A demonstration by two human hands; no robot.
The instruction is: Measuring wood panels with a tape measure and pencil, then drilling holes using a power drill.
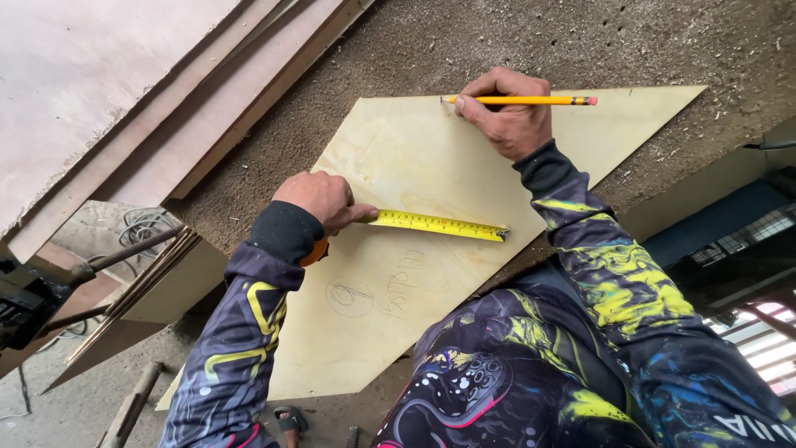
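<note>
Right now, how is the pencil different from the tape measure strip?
The pencil is a thin round stick with a pink eraser end; the tape measure strip is a flat band with printed marks. The right hand holds the pencil near the far edge of the plywood sheet; the left hand presses the tape flat across it. Both are yellow.

A pale plywood panel [414,166] is lying flat. A yellow tape measure [437,224] is stretching across the panel to its edge. A yellow pencil [522,100] is lying level, its tip touching the panel's far side.
</note>
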